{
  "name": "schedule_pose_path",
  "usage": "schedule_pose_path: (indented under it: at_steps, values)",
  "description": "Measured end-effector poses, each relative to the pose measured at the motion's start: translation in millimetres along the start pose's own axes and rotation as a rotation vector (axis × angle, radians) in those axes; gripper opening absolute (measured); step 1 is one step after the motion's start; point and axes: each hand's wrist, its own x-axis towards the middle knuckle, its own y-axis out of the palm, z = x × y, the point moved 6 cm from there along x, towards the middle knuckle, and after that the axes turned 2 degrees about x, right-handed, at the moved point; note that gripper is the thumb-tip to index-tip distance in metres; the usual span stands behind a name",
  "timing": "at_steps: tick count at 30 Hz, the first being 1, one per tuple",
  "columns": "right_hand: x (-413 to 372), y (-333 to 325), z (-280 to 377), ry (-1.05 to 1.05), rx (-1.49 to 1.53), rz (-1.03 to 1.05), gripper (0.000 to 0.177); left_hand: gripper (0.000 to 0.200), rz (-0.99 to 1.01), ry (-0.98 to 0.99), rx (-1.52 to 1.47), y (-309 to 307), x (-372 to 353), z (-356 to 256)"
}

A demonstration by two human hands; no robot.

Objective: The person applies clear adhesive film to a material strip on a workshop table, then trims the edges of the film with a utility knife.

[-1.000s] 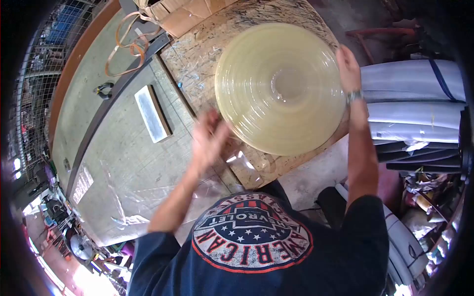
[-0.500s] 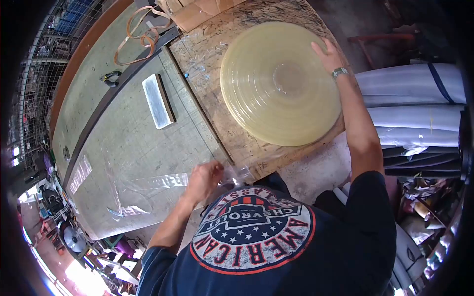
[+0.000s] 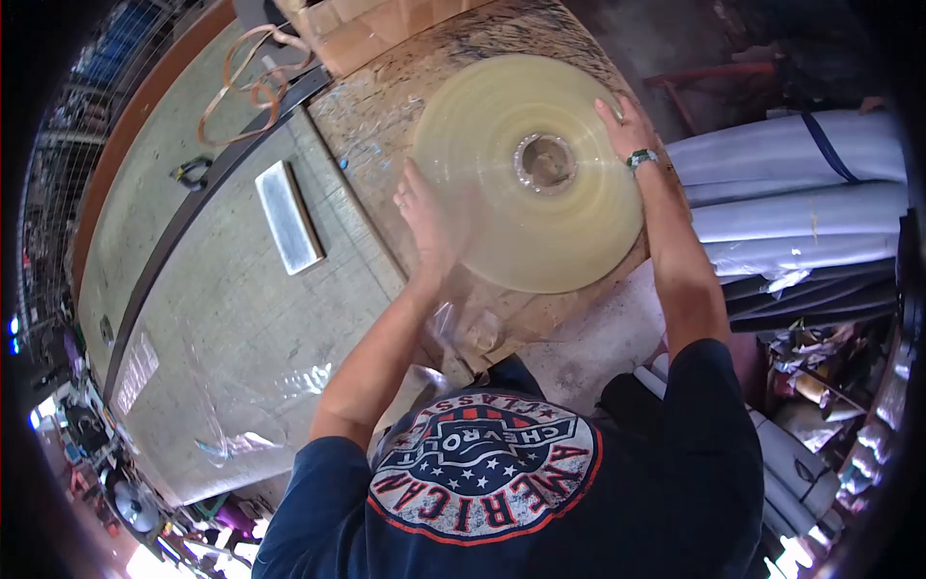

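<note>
A large, flat roll of clear yellowish plastic film [image 3: 482,116] lies on its side on the wooden board, its round core hole facing up. Against its left edge is my left hand [image 3: 424,217], slightly blurred, with the fingers along the rim. My right hand [image 3: 625,130], with a band at the wrist, grips the upper right rim. The roll sits between the two hands. Loose crumpled clear film [image 3: 482,333] lies near the board's front corner, below my left wrist.
To the left on the grey tabletop [image 3: 231,328] are a pale rectangular block [image 3: 287,217], pliers [image 3: 193,174], a looped tan strap [image 3: 227,106] and film scraps [image 3: 236,444]. A cardboard box [image 3: 376,29] stands behind. Wrapped white rolls [image 3: 791,174] lie to the right.
My left hand has moved up and right from the board's front corner to the roll's left edge. The core hole now shows clearly. My right hand stays on the right rim.
</note>
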Motion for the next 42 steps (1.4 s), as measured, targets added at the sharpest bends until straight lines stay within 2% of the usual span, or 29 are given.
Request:
schedule_pose_path:
  at_steps: [4, 7, 9, 11, 12, 14, 16, 18, 19, 20, 21, 22, 23, 24, 27, 30, 33, 34, 36, 38, 40, 42]
  values:
    - [-38.7, -9.7, -17.2, 0.218, -0.13, -0.034, 0.077, 0.107, 0.093, 0.184, -0.087, -5.3, 49.2, 1.1]
    - [-96.7, -21.2, -18.0, 0.435, 0.015, -0.08, 0.075, 0.098, 0.266, 0.338, -0.166, 2.5, 114.5, -21.9]
    - [-149.1, -16.3, -19.8, 0.606, -0.039, -0.266, 0.075, 0.088, 0.404, 0.475, -0.19, 21.9, 159.4, -40.8]
    - [-203.2, 10.6, -35.7, 0.579, 0.064, -0.385, 0.076, 0.066, 0.104, 0.669, -0.056, 39.9, 196.7, -61.7]
    - [-230.5, 24.8, -29.9, 0.492, 0.093, -0.477, 0.076, 0.063, 0.031, 0.623, -0.105, 40.4, 213.4, -65.7]
    - [-262.6, 15.2, -10.9, 0.403, 0.203, -0.468, 0.078, 0.057, -0.101, 0.533, -0.196, 35.1, 230.6, -75.1]
    - [-257.0, -16.2, 21.9, 0.395, 0.387, -0.276, 0.079, 0.055, -0.077, 0.459, -0.273, 9.7, 214.5, -64.3]
    - [-213.5, -41.4, 3.4, 0.267, 0.321, -0.426, 0.075, 0.057, -0.05, 0.368, -0.291, -23.1, 167.2, -34.7]
    - [-178.4, -52.1, 8.3, 0.273, 0.493, -0.416, 0.073, 0.06, -0.023, 0.31, -0.286, -36.6, 129.8, -18.0]
    - [-137.0, -42.1, -26.3, 0.229, 0.547, -0.257, 0.071, 0.07, 0.06, 0.145, -0.351, -38.9, 88.1, -1.3]
    - [-101.8, -52.6, -19.5, 0.184, 0.207, -0.384, 0.071, 0.081, 0.122, -0.02, -0.416, -36.1, 52.3, 10.8]
    - [-63.7, -42.3, -28.5, 0.173, 0.445, -0.201, 0.072, 0.091, 0.115, -0.018, -0.33, -29.3, 24.0, 10.9]
    - [-31.8, -22.5, -40.2, 0.144, 0.517, -0.058, 0.074, 0.102, 0.106, -0.016, -0.248, -19.7, 5.5, 7.0]
    - [-12.7, -6.8, -45.1, 0.11, 0.587, 0.082, 0.076, 0.103, 0.054, -0.037, -0.206, -14.5, 1.2, 1.2]
    - [-26.2, -24.5, 3.0, 0.074, 0.212, 0.148, 0.079, 0.109, -0.037, -0.044, -0.119, -6.6, 0.8, -11.3]
    - [-33.8, -7.2, -33.7, 0.06, 0.344, -0.005, 0.08, 0.113, -0.014, 0.04, -0.096, -2.7, 21.8, -7.7]
    - [-74.5, -20.0, -37.5, 0.228, 0.46, -0.03, 0.077, 0.106, 0.06, 0.223, -0.126, 8.6, 72.8, -11.0]
    - [-92.9, -22.8, -43.2, 0.269, 0.311, -0.15, 0.067, 0.102, 0.101, 0.272, -0.14, 11.1, 95.5, -18.9]
    - [-133.9, -8.7, -49.6, 0.293, 0.414, -0.271, 0.063, 0.098, 0.301, 0.308, -0.204, 15.5, 133.8, -38.5]
    - [-172.0, -4.8, -34.9, 0.311, 0.501, -0.41, 0.06, 0.084, 0.337, 0.405, -0.381, 36.0, 178.0, -43.5]
    - [-214.2, -6.1, 0.2, 0.333, 0.565, -0.564, 0.058, 0.045, 0.071, 0.342, -0.569, 33.4, 209.4, -52.0]
    - [-243.4, -15.8, 20.7, 0.32, 0.552, -0.433, 0.058, 0.032, -0.007, 0.209, -0.684, 26.9, 213.1, -45.5]
